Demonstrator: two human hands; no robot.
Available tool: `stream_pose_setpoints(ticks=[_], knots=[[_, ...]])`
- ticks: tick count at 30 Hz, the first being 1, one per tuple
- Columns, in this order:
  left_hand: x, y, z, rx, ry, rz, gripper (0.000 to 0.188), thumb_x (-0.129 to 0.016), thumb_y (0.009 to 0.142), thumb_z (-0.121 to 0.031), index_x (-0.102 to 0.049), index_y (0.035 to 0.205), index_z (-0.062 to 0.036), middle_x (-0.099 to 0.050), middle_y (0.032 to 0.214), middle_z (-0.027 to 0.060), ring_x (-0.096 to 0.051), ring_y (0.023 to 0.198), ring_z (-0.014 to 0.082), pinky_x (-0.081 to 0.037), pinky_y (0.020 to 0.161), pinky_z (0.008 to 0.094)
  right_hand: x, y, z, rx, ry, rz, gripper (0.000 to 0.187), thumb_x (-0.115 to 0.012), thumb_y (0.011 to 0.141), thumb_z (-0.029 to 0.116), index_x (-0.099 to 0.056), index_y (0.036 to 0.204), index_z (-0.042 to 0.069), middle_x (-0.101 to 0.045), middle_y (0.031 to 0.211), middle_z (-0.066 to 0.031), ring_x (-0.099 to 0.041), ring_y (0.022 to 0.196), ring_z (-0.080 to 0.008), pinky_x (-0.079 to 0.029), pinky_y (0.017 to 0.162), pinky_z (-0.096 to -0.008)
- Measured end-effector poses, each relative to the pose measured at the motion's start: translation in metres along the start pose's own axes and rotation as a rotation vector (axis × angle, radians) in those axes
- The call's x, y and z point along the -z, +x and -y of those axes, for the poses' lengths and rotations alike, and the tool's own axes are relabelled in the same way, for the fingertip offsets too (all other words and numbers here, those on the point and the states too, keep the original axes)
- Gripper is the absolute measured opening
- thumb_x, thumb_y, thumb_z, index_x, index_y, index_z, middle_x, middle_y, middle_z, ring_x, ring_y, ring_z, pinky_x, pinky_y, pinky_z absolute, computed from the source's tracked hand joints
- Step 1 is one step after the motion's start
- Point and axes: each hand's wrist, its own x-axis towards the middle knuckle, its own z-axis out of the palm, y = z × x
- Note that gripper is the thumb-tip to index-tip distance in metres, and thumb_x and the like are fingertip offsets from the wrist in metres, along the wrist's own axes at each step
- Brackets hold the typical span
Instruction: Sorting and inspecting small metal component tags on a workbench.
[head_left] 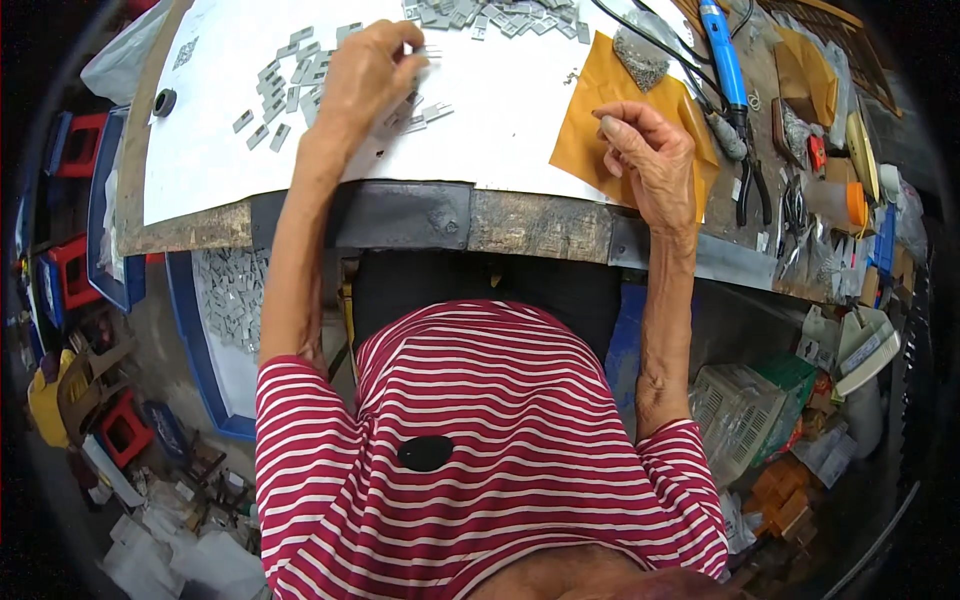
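My left hand [365, 80] is over the white work sheet [510, 145], thumb and forefinger closed round a small grey part [430, 52] with thin prongs, mostly hidden by the fingers. Just below that hand lie several more grey pieces [435, 111], and flat rectangular grey pieces [272, 100] are spread to its left. Above a yellow-orange paper envelope [590, 125], my right hand [650, 155] has its thumb and forefinger pinched together. A tiny dark thing shows at their tips, too small to name. A clear bag of small metal bits [640, 62] rests on the envelope beyond the right hand.
A heap of grey pieces [500, 15] lies at the far edge. To the right are a blue electric screwdriver [724, 55], black-handled pliers [753, 190] and cables. A black ring [165, 102] sits at the left. Below the bench, a blue tray [190, 330] holds grey pieces.
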Motion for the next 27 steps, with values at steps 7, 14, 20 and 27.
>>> stream_pose_setpoints(ticks=[7,14,20,27], knots=[[0.000,0.012,0.024,-0.069,0.047,0.006,0.017,-0.062,0.077,-0.016,-0.061,0.089,-0.0038,-0.053,0.075,0.0066,-0.050,0.065,0.0170,-0.043,0.061,0.0294,0.032,-0.010,-0.006,0.019,-0.034,-0.156,0.018,-0.059,0.082,0.008,-0.059,0.094,-0.005,-0.057,0.072,-0.0057,-0.045,0.054,-0.0054,-0.035,0.048,-0.0184],[0.004,0.011,0.015,-0.007,0.031,0.031,0.015,-0.064,0.074,-0.010,-0.062,0.088,-0.0037,-0.055,0.072,0.0097,-0.054,0.064,0.0211,-0.044,0.061,0.0321,0.073,-0.014,-0.020,0.120,-0.504,-0.427,0.013,-0.057,0.080,0.007,-0.060,0.086,-0.004,-0.056,0.068,0.0013,-0.049,0.060,-0.0034,-0.039,0.053,-0.0183],[0.006,0.006,0.014,0.079,-0.041,0.054,0.015,-0.064,0.075,-0.008,-0.061,0.089,-0.0039,-0.050,0.070,0.0060,-0.049,0.063,0.0155,-0.042,0.059,0.0286,0.074,-0.013,-0.025,0.144,-0.588,-0.386,0.014,-0.056,0.079,0.009,-0.060,0.084,-0.004,-0.059,0.068,-0.0026,-0.052,0.063,-0.0066,-0.043,0.057,-0.0219],[0.006,0.005,0.014,0.064,-0.058,0.061,0.014,-0.063,0.075,-0.007,-0.061,0.089,-0.0041,-0.050,0.071,0.0049,-0.049,0.063,0.0147,-0.043,0.061,0.0289,0.066,0.001,-0.026,0.233,-0.693,-0.296,0.014,-0.056,0.079,0.010,-0.059,0.082,-0.003,-0.058,0.066,-0.0070,-0.055,0.061,-0.0104,-0.044,0.057,-0.0251]])
